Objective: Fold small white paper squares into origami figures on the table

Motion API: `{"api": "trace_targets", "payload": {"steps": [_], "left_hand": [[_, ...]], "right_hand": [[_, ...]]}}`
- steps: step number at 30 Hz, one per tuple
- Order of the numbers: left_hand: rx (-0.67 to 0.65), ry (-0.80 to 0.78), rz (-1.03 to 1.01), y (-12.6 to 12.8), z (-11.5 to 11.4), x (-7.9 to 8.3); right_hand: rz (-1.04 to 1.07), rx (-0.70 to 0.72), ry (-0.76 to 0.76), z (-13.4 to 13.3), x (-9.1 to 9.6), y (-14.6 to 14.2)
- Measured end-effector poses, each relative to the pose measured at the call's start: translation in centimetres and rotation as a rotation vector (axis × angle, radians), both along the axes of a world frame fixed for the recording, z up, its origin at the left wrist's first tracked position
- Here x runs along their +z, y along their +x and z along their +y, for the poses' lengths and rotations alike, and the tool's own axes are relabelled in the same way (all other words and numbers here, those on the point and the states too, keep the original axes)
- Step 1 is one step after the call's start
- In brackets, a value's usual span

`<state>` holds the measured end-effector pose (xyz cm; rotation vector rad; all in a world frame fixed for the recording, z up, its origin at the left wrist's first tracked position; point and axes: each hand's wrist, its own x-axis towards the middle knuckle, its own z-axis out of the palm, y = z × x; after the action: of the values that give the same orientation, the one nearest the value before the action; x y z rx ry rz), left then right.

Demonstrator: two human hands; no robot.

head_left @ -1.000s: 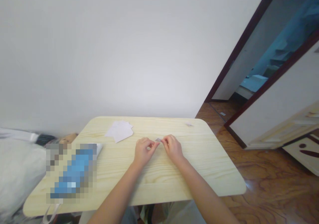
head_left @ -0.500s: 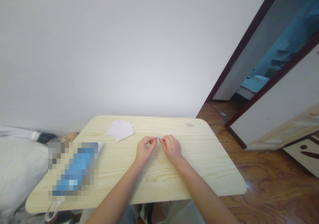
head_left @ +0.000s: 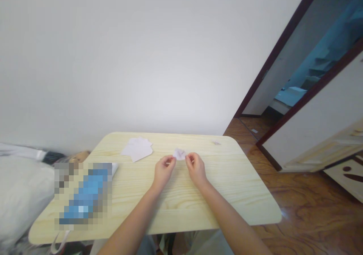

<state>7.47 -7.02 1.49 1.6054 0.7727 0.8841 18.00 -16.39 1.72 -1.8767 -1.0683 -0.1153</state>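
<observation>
A small pale folded paper (head_left: pixel 179 154) is held up between my left hand (head_left: pixel 163 173) and my right hand (head_left: pixel 196 169). Each hand pinches one side of it with the fingertips, over the middle of a pale pine table (head_left: pixel 241 183). Its exact folds are too small to make out. Left of my hands lies a loose stack of pale paper sheets (head_left: pixel 137 148). A tiny paper scrap (head_left: pixel 216 142) rests near the table's far right corner.
A pixelated blue object (head_left: pixel 83 194) covers part of the table's left side, beside a white cushion (head_left: pixel 22 190). A white wall rises behind the table. A wooden floor (head_left: pixel 297 198) and a doorway (head_left: pixel 286 77) are to the right.
The paper has opened out and looks larger. My hands have drawn slightly apart, and both still hold it.
</observation>
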Motion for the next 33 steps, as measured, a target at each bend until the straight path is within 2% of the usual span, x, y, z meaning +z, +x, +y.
{"api": "trace_targets", "payload": {"steps": [3,6,10,12,16,18,21,23,28,30,33], "left_hand": [[-0.015,0.018,-0.061,0.1,-0.1,-0.2],[-0.1,0.113,-0.12,0.1,-0.3,-0.3],[-0.212,0.169,-0.136,0.1,-0.5,-0.5],[-0.222,0.121,-0.164,0.2,-0.4,-0.6],[-0.252,-0.109,-0.23,0.4,-0.3,-0.8],[-0.269,-0.187,-0.237,0.5,-0.4,-0.8],[-0.279,-0.147,-0.213,0.4,-0.6,-0.8],[-0.243,-0.03,-0.199,0.2,-0.9,-0.7],[-0.087,0.416,-0.076,-0.2,-1.5,-0.2],[-0.052,0.508,-0.04,-0.3,-1.5,0.0],[-0.011,0.543,-0.011,-0.4,-1.2,0.0]], "right_hand": [[0.274,0.012,0.023,0.4,-0.6,0.1],[0.529,0.059,0.01,0.7,-0.7,0.2],[0.677,0.106,0.038,0.7,-0.1,0.4],[0.726,0.105,0.06,0.6,0.2,0.6],[0.853,0.121,0.126,0.5,0.1,1.1],[0.821,0.123,0.181,0.6,-0.1,1.2],[0.639,0.121,0.253,0.4,-0.1,1.2],[0.457,0.13,0.25,0.2,0.1,1.0],[0.062,0.198,0.162,-0.3,0.9,0.2],[0.004,0.212,0.14,-0.4,1.1,0.0],[-0.002,0.217,0.126,-0.4,1.1,-0.1]]}}
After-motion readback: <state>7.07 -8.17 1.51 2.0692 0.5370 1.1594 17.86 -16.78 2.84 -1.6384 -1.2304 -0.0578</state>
